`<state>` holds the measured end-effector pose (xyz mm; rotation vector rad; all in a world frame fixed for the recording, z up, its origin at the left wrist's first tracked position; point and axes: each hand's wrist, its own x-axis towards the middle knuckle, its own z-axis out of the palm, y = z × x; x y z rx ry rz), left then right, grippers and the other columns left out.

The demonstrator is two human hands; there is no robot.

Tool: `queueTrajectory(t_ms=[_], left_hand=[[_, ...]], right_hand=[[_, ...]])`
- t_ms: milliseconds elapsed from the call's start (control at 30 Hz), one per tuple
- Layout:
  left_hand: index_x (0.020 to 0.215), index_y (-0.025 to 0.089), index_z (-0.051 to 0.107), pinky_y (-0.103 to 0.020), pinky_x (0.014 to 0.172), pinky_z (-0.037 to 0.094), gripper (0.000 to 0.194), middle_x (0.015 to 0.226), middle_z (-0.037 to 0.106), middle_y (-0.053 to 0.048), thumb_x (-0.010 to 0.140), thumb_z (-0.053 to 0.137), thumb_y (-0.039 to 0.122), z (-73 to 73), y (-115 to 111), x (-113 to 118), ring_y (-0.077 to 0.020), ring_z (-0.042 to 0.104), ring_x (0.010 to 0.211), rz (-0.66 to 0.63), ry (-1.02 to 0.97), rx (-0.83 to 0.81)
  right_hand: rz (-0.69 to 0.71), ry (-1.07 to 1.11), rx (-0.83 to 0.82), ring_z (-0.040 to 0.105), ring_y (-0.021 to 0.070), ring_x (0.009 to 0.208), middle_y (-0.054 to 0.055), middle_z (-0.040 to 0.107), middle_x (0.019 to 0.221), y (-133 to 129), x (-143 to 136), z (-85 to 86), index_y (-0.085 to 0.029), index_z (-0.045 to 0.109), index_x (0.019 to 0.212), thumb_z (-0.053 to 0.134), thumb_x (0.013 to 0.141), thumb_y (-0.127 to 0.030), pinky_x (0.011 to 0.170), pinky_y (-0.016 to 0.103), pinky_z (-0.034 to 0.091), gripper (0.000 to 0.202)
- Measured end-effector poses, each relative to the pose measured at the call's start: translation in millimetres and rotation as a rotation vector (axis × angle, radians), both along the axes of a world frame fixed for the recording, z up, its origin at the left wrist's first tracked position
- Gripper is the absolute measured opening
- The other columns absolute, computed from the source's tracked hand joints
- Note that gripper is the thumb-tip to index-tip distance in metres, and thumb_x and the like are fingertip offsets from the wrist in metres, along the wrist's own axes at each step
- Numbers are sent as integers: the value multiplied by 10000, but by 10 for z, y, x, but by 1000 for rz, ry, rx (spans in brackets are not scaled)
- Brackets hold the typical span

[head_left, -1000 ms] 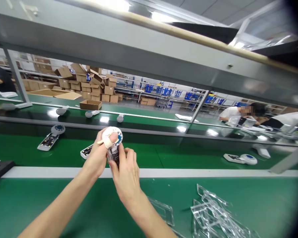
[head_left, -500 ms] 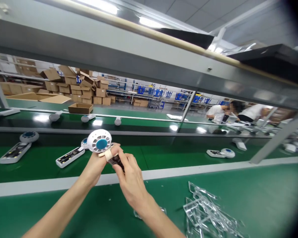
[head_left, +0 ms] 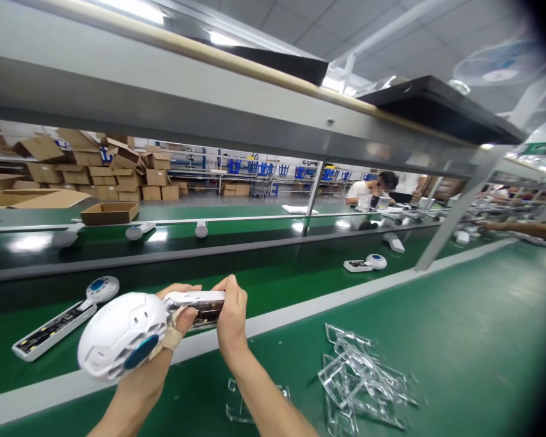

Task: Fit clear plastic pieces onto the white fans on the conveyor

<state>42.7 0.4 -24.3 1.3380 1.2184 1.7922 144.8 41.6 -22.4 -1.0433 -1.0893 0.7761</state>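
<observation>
Between both hands is a white device with a round, vented head [head_left: 118, 334] bearing a blue disc, and a straight handle [head_left: 204, 297] where a dark circuit board shows. My left hand [head_left: 157, 367] is closed around the handle near the head, its thumb on the board side. A cream wrap circles a digit of that hand. At the handle's far end, my right hand [head_left: 233, 321] grips with fingers above and thumb below. A similar device [head_left: 54, 334] lies on the green belt to the left, board side up. Fingers partly hide the board.
A pile of clear plastic frames [head_left: 364, 382] lies on the green bench at right, with another clear piece [head_left: 239, 403] beside my right forearm. More devices [head_left: 366, 263] rest on the belt. A slanted metal post [head_left: 455, 212] stands at right. A person [head_left: 368, 188] sits beyond.
The device has come closer and tilted, its head now lower left and its handle nearly level. My right hand has shifted to the handle's end. The view has turned right.
</observation>
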Motion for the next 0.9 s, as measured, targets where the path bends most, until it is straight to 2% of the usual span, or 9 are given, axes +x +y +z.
queueTrajectory(t_ms=[167,267,433,500,567,633,733,800,900], left_hand=[[1010,169,618,-404,910,488,507,985,701,-90,629,776,463,-59,211,67,-281,641,981,-56,-230,-116],[1016,160,623,-361,861,498,517,1001,696,-98,621,778,455,-127,420,100,-273,632,1006,-76,-288,-201],[946,115,662,-332,686,503,452,911,708,-144,721,651,508,-316,1020,-83,-259,667,822,-37,-14,-441],[834,127,685,-348,677,481,391,819,711,-142,657,719,474,-339,1233,-341,-288,664,785,36,96,-470],[699,161,677,-378,736,456,306,762,703,-140,585,781,426,-303,1323,-691,-344,648,863,148,186,-475],[602,184,629,-416,845,414,265,800,698,-156,592,776,405,-231,1277,-1097,-406,567,1069,286,285,-483],[588,171,536,-494,995,302,263,1005,667,-181,636,734,338,-120,1063,-1730,-441,284,1339,490,389,-539],[550,164,438,-563,1016,250,361,933,649,-165,593,762,318,-79,920,-2107,-497,273,1319,528,422,-641],[563,176,419,-561,1023,277,419,655,547,-25,518,808,327,-98,799,-2504,-503,393,1240,438,426,-717]], right_hand=[[-51,-149,-125,520,153,540,9,537,510,268,28,-208,-228,462,502,161,923,-442,553,267,404,560],[-10,-242,-184,538,162,554,16,546,510,477,112,-312,-221,489,511,184,928,-447,556,269,405,564],[206,-504,-234,546,168,593,5,562,547,459,428,-256,-209,571,569,479,856,-446,607,279,399,383],[287,-622,-229,553,179,625,4,592,614,280,665,-234,-220,622,666,557,816,-409,635,296,405,250],[411,-877,-254,589,203,667,21,642,707,24,935,-286,-247,671,819,558,829,-419,658,323,436,205],[508,-1146,-253,645,262,843,78,694,943,-273,1150,-403,-266,691,990,637,790,-416,723,366,485,255],[529,-1377,-175,605,334,1067,137,651,1159,-671,1242,-570,-237,660,1160,753,688,-233,856,429,505,481],[511,-1441,-116,607,323,1043,141,658,1113,-816,1175,-596,-204,636,1202,714,715,-152,866,445,510,496],[536,-1484,-117,619,289,972,127,671,1049,-819,1047,-508,-178,644,1176,604,832,-162,809,413,514,347]])
